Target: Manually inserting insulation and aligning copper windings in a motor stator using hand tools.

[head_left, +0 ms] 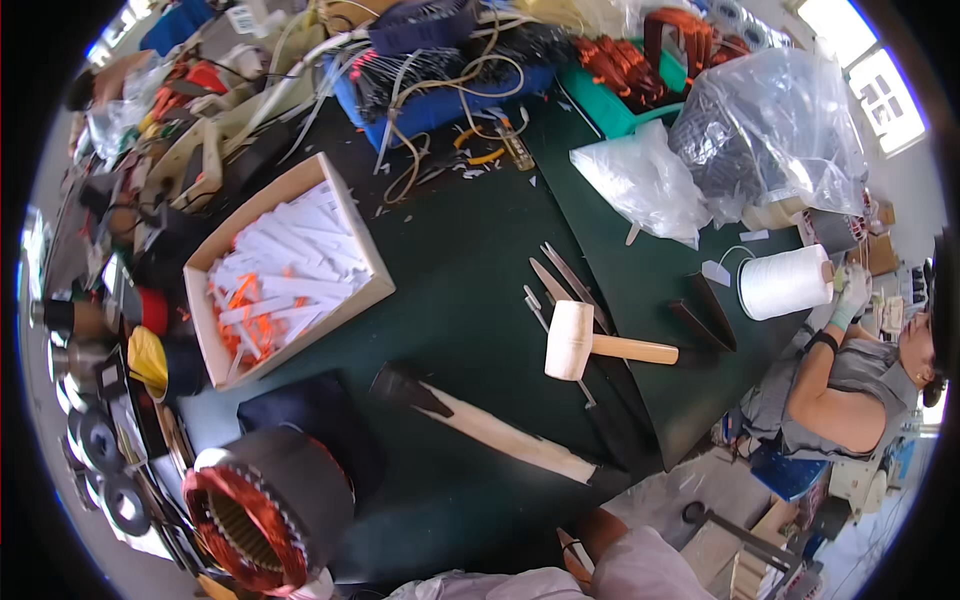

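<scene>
A motor stator with copper-coloured windings lies on its side at the lower left, its open bore facing the near left. At its lower right edge is a small pale patch, possibly part of my left hand; its fingers cannot be made out. My right hand does not show. Right of the stator, a long pale strip with a dark end lies across the dark green table. Beyond it a white-headed mallet with a wooden handle rests over several long metal tools, scissors apparently among them.
An open cardboard box holds white strips and orange pieces. A thread spool, plastic bags and a green bin of copper coils stand at the right. A blue bin is at the back. Another person works at the right.
</scene>
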The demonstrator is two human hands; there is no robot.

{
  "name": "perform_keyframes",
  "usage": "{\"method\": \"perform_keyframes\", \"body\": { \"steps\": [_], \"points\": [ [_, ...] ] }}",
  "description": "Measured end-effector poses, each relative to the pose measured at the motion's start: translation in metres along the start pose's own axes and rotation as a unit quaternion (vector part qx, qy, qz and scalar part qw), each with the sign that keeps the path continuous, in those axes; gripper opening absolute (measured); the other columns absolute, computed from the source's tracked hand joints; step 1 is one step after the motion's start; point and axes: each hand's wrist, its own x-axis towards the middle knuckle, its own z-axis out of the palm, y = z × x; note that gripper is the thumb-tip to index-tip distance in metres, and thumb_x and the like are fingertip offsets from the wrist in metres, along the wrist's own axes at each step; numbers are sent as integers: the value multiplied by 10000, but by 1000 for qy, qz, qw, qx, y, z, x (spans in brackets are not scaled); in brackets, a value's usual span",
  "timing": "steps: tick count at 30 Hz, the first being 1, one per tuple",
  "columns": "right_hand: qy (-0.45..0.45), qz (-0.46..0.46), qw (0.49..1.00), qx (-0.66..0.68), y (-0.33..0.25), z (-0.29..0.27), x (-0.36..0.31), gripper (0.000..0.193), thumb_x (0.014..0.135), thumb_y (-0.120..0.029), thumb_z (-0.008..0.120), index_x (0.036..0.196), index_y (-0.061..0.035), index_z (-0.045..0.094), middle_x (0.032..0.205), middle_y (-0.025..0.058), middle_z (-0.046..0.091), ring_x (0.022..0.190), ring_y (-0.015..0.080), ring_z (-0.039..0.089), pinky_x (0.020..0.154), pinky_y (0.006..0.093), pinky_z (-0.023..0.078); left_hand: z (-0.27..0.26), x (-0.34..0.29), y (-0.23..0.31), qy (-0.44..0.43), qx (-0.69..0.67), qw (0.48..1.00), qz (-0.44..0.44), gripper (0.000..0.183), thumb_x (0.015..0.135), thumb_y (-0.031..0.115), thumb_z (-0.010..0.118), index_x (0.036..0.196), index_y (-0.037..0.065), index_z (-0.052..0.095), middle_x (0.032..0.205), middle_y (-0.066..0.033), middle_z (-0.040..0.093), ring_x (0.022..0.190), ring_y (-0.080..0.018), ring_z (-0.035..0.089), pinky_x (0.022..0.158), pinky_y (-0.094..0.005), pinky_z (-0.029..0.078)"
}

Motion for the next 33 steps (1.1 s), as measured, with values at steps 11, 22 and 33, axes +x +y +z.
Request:
{"method": "perform_keyframes", "body": {
  "steps": [11, 22, 33],
  "points": [
    [-68, -195, 975, -79, -93, -3, 110, 226, 922, -213, 579, 982, -59, 734, 937, 213, 748, 823, 385, 738, 701, 505, 581, -34, 33, 58, 199, 25, 980, -5, 96, 834, 54, 678, 927, 46, 656, 833, -164, 625, 809, -387, 614, 746, -490, 486],
    [18, -270, 741, 614, -250, -315, -6, 294, 1060, -202, 600, 1235, 23, 673, 1086, 91, 734, 968, 190, 711, 860, 319, 573, -42, 120, -4, 136, -379, 910, -102, 378, 1031, 228, 547, 1326, 2, 618, 1294, -227, 674, 1250, -361, 623, 1078, -396, 474],
    [116, -334, 636, 686, -386, -318, 200, 393, 1103, -275, 523, 1390, -24, 618, 1306, 55, 686, 1168, 181, 637, 1032, 330, 492, -30, 213, -5, 214, -559, 799, -56, 367, 1090, 212, 456, 1323, 5, 649, 1295, -147, 692, 1204, -235, 643, 1074, -359, 484]
  ]
}}
